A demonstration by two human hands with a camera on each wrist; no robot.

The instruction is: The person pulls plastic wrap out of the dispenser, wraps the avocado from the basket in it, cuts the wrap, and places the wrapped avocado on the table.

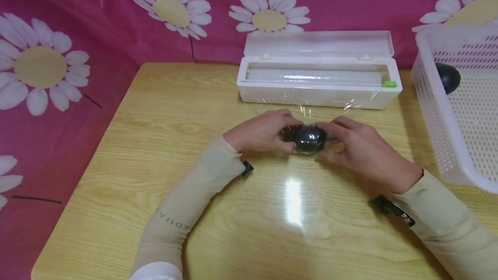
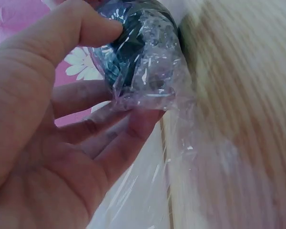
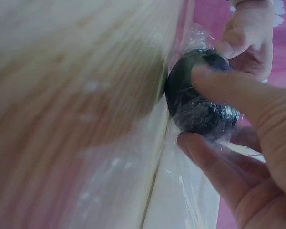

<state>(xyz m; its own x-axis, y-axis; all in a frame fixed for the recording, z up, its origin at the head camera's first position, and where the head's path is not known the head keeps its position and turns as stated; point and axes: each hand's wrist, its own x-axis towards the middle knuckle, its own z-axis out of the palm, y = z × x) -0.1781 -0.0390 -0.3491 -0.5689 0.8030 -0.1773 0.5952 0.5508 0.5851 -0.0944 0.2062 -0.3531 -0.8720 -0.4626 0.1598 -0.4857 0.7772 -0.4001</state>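
Note:
A glossy dark oval object (image 1: 310,138), its kind not clear, sits on the table with clear cling film around it. My left hand (image 1: 264,133) holds its left end between thumb and fingers. At its other end, my right hand (image 1: 362,150) grips with the thumb on the near side and fingers on the far side. In the left wrist view, crumpled cling film (image 2: 155,71) bunches over the object's end. A clear sheet of film stretches from the object toward the white cling film box (image 1: 319,94), whose lid is up, showing the roll (image 1: 315,76).
On the right stands a white perforated basket (image 1: 429,116) with another dark oval object (image 1: 449,77) inside. The wooden table (image 1: 155,116) meets a pink flowered cloth (image 1: 218,12) behind and at left. A green slider (image 1: 389,84) sits on the box's right front edge.

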